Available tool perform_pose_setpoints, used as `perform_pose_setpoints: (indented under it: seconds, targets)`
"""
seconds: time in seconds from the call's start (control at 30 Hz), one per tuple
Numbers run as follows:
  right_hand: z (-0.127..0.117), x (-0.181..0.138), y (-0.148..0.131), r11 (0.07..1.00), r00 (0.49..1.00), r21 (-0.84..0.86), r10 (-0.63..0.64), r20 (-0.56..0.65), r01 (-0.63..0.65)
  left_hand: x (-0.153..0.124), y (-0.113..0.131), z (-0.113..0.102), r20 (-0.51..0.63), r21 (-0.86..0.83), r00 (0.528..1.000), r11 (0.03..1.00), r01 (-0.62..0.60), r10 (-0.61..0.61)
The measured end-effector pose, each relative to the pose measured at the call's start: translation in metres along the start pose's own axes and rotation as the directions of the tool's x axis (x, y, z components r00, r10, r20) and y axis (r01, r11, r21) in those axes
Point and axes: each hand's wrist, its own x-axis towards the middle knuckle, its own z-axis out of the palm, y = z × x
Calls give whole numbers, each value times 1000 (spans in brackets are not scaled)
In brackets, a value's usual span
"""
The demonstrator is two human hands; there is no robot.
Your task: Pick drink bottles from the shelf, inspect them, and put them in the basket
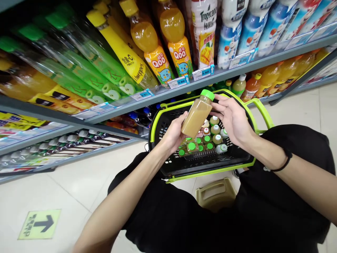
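Note:
I hold a small bottle of brownish juice with a green cap (pixel 197 114) tilted above a black shopping basket with lime-green rim (pixel 158 121). My left hand (pixel 173 135) grips the bottle's lower end. My right hand (pixel 233 117) touches its upper part near the cap, fingers curled on it. Inside the basket stand several small bottles with green and white caps (pixel 207 140).
Grey store shelves (pixel 184 88) in front carry large drink bottles: green, yellow, orange juice and white ones, with price tags along the edge. A tan stool (pixel 216 193) sits between my knees. A green floor arrow sticker (pixel 39 225) lies at the lower left.

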Motion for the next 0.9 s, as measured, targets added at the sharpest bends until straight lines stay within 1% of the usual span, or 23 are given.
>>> perform_pose_setpoints:
  seconds: [0.13,0.2,0.27,0.33,0.47,0.53,0.6,0.7,0.77,0.9]
  targets:
    - [0,-1,-4,998,998,-11,-68,-16,67,-2,-2,0,80,-44,997,999,13,-9]
    - [0,-2,-6,995,995,-16,-95,12,96,-3,-3,-1,111,-63,994,998,24,-17]
    - [0,-3,-8,990,989,-19,-135,58,136,-4,-5,0,119,-78,993,997,21,-11]
    - [1,-4,-9,986,984,-32,-158,81,161,-4,-7,2,121,-84,993,996,27,-16]
    - [4,-7,-10,993,993,-66,-99,65,103,0,-8,4,108,-112,993,992,64,-52]
    - [5,-7,-10,995,996,-72,-63,59,67,1,-8,3,113,-123,993,991,49,-35]
    - [4,-6,-10,996,997,-79,-42,57,47,1,-8,1,149,-110,989,994,17,-1]
    - [2,-3,-9,996,997,-67,-48,57,51,-2,-8,-2,200,-50,979,998,-29,38]
    - [1,-2,-8,996,997,-61,-55,47,58,-4,-8,-3,214,-21,976,999,-48,51]
    - [1,1,-6,996,995,-43,-78,56,80,-4,-9,-4,232,-52,971,997,-49,60]
